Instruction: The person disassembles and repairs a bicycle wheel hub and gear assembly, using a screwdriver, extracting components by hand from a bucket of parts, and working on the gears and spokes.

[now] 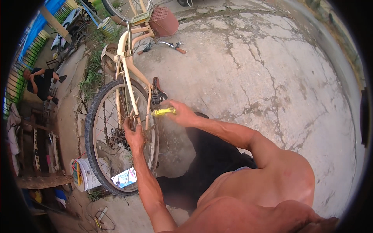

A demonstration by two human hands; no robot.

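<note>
Right grip [182, 113] clamps yellow tool [163, 112]; left grip [134, 136] clamps bicycle frame [130, 83]; white bucket [86, 174] beside wheel [112, 147]

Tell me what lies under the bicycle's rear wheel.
Under the black-tyred rear wheel: a white plastic bucket and a blue-white printed sheet, on cracked concrete ground. Spokes partly cover the sheet.

Single head-worn fisheye view, looking steeply down and forward over the person's bare shoulders and chest. Both forearms enter from the lower edge; the left hand [134, 136] and right hand [182, 113] sit near frame centre, at arm's length. Just beyond the hands lies an upturned bicycle [128, 77]. Cracked concrete ground [272, 77] fills the right. Edges bend toward the dark rim.
</note>
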